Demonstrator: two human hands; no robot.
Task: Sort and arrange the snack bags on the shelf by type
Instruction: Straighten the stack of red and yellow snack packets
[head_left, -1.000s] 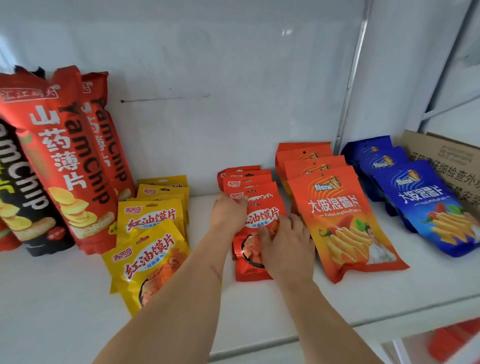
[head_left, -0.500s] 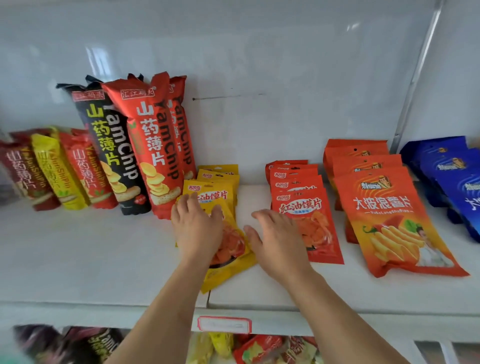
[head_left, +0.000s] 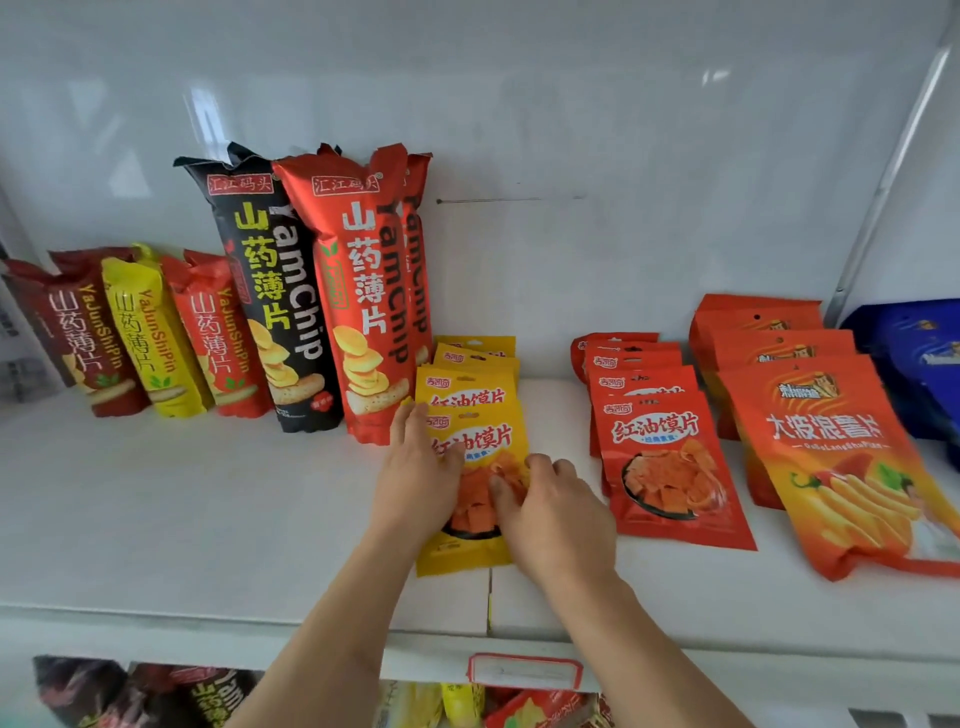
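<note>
A front yellow snack bag (head_left: 475, 441) lies flat on the white shelf (head_left: 208, 519) at the head of a row of yellow bags (head_left: 470, 358). My left hand (head_left: 418, 478) rests on its left edge, fingers flat. My right hand (head_left: 556, 514) presses its right side with curled fingers. To the right lies a row of small red bags (head_left: 660, 467), then orange fries bags (head_left: 836, 457), then blue bags (head_left: 919, 353). Tall red YamChip bags (head_left: 363, 301) and a black one (head_left: 270, 291) stand behind on the left.
Shorter dark red, yellow and red yam bags (head_left: 140, 332) lean at the far left. A price tag holder (head_left: 522, 670) sits on the shelf's front edge. More bags (head_left: 156, 696) show on the shelf below. A metal upright (head_left: 883, 182) stands at the right.
Both hands have left the small red bags and moved left onto the front yellow bag, which now lies straight in its row. The view has swung left.
</note>
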